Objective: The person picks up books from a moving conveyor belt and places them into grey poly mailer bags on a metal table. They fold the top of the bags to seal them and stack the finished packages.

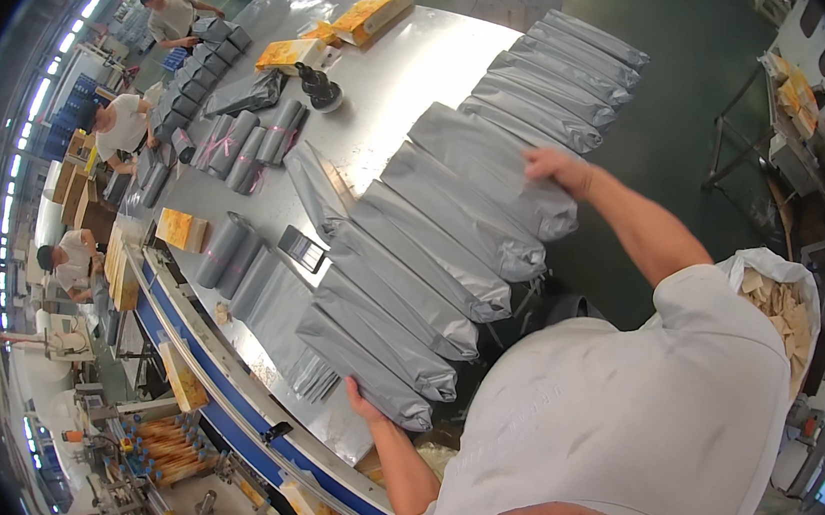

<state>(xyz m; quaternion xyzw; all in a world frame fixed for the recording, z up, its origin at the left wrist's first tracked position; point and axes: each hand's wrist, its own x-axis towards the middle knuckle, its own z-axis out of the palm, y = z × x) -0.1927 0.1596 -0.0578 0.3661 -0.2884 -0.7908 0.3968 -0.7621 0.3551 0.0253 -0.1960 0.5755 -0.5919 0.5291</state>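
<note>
Several long grey plastic bags lie side by side in a slanting row along the table edge nearest me. My right hand (557, 170) is closed on the side of a wide grey plastic bag (488, 165) in the upper half of the row. Against the outer side of the nearest grey bag (361, 363) rests my left hand (367, 406); one finger is stretched out, and the others are partly hidden by the bag. Between the hands lie more grey bags (421, 269), touching or overlapping, their bunched ends toward my body.
On the metal table (390, 84) are grey rolls (227, 248), a dark phone-like device (302, 249), a black tool (320, 89) and yellow-white boxes (373, 14). A conveyor (221, 358) borders the left side. Co-workers (125, 127) stand beyond. A sack (775, 296) stands at right.
</note>
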